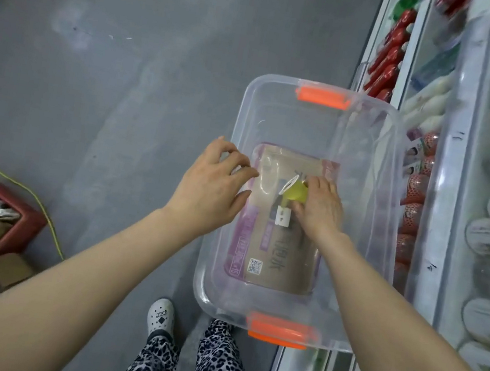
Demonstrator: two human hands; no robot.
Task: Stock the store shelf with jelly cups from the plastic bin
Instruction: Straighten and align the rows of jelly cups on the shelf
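One jelly cup (295, 192), pinched by the right hand (320, 208) inside the bin (378, 206); left hand (214, 188) open, empty at the bin's rim. Best lifted level.

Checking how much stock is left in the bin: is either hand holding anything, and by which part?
The right hand holds a yellow-green jelly cup by its body; the left hand holds nothing.

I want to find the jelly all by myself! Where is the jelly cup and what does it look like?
Look for the big clear plastic bin with orange handles, beside the store shelf. Inside it lies a flat brown cardboard sheet, and the right hand reaches down over it. The jelly cup is the small yellow-green thing with a white lid in that hand's fingers, the only cup showing in the bin.
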